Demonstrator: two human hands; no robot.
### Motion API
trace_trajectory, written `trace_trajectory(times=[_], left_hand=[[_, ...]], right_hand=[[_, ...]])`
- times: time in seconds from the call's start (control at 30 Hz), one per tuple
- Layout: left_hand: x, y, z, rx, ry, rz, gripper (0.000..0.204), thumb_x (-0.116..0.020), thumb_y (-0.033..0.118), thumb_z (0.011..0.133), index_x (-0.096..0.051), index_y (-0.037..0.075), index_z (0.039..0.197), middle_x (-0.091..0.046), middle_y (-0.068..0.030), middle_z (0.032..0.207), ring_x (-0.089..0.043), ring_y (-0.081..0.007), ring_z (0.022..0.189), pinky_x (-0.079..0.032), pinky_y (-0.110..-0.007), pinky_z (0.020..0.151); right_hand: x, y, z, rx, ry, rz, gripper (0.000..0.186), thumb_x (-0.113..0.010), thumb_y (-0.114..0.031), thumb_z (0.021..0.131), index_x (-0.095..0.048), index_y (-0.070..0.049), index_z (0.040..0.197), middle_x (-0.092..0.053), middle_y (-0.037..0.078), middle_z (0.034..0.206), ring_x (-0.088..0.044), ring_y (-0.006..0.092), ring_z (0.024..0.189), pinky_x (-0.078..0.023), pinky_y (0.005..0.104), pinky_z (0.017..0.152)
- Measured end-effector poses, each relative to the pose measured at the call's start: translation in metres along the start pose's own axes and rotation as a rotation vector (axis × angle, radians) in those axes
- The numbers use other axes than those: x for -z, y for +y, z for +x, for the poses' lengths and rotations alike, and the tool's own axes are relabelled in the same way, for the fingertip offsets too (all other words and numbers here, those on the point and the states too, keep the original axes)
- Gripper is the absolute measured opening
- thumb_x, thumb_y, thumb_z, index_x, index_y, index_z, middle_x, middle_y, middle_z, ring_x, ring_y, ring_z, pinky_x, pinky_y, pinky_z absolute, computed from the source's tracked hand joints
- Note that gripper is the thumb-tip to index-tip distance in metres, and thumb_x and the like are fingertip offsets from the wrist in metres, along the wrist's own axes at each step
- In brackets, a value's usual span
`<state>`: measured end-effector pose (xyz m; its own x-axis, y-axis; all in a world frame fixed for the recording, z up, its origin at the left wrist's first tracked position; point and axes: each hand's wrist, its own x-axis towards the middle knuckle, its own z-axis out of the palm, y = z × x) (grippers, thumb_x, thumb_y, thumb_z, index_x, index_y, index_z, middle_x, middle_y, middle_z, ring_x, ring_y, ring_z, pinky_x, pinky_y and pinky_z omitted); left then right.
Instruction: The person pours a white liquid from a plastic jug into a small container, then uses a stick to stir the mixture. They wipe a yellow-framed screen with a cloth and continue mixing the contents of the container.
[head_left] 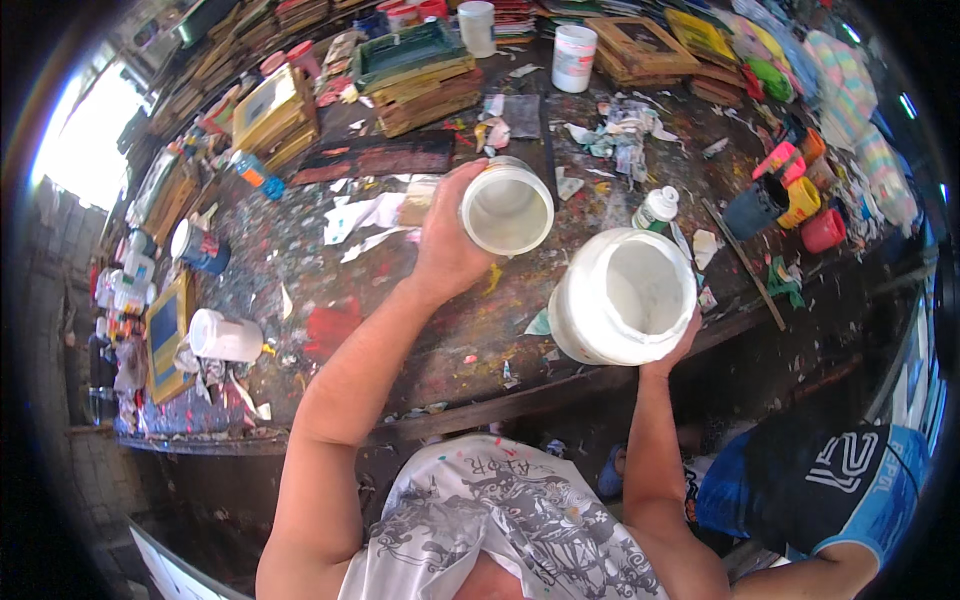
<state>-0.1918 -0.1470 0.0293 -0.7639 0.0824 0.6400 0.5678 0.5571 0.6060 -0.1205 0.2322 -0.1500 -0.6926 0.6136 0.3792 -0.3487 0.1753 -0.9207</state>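
My left hand (452, 232) is wrapped round the side of a small white plastic tub (508, 205), its open mouth turned toward me and whitish inside. Lower right, my right hand (676, 347) grips a larger white plastic jar (590, 320) by its right side and underside, most of the fingers hidden behind it. The jar has no lid on and is tilted, its pale interior showing. A small gap separates the two containers. Just behind the large jar stands a white bottle (657, 207) with a green label.
A paint-stained table (400, 330) carries scraps of paper and rags. Wooden frames (420, 75) are stacked at the back. Coloured cups (802, 203) and a thin stick (745, 265) lie right, a white tub (225, 335) left. Another person (810, 490) sits close at my right.
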Motion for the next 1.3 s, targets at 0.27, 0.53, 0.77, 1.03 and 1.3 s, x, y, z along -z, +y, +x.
trace_trajectory(times=[0.27,0.53,0.77,1.03,1.3], left_hand=[[0.092,-0.004,-0.058,0.256,0.018,0.060,0.094,-0.103,0.019,0.075,-0.059,0.002,0.156,-0.071,-0.0127,0.150,-0.070,-0.0276,0.137,-0.054,-0.042,0.119],[0.133,-0.006,-0.148,0.612,-0.087,-0.218,0.097,-0.101,0.005,0.071,-0.055,-0.001,0.157,-0.070,-0.0126,0.147,-0.068,-0.0250,0.137,-0.052,-0.043,0.121],[0.124,0.000,-0.183,0.718,-0.085,-0.146,0.095,-0.099,-0.002,0.074,-0.053,-0.002,0.157,-0.068,-0.0125,0.149,-0.067,-0.0251,0.138,-0.052,-0.043,0.121],[0.140,0.000,-0.194,0.513,0.018,-0.256,0.101,-0.108,0.020,0.076,-0.055,0.001,0.160,-0.070,-0.0132,0.153,-0.067,-0.0269,0.143,-0.051,-0.045,0.125],[0.304,0.018,-0.234,0.293,0.113,0.198,0.107,-0.112,0.022,0.066,-0.057,0.002,0.155,-0.071,-0.0139,0.151,-0.070,-0.0262,0.139,-0.054,-0.044,0.121]], right_hand=[[0.053,-0.052,0.082,0.551,0.071,-0.765,0.048,-0.079,-0.002,0.095,-0.073,-0.007,0.143,-0.073,0.016,0.139,-0.065,0.0403,0.134,-0.047,0.0522,0.119],[0.163,-0.058,0.192,0.210,-0.181,-1.758,0.048,-0.074,-0.019,0.099,-0.072,-0.014,0.146,-0.069,0.010,0.150,-0.060,0.0350,0.146,-0.048,0.0555,0.120],[0.137,-0.058,0.194,0.021,-0.408,-1.865,0.031,-0.075,-0.012,0.098,-0.075,-0.011,0.129,-0.074,0.013,0.140,-0.070,0.0351,0.136,-0.052,0.0563,0.116],[0.139,-0.038,0.153,0.176,-0.355,-1.504,0.034,-0.057,-0.014,0.111,-0.072,-0.009,0.141,-0.078,0.022,0.129,-0.077,0.0465,0.117,-0.062,0.0584,0.101],[0.142,-0.157,0.070,0.201,0.061,-0.793,0.036,-0.051,-0.008,0.121,-0.064,0.004,0.151,-0.080,0.018,0.130,-0.081,0.0291,0.109,-0.066,0.0415,0.096]])
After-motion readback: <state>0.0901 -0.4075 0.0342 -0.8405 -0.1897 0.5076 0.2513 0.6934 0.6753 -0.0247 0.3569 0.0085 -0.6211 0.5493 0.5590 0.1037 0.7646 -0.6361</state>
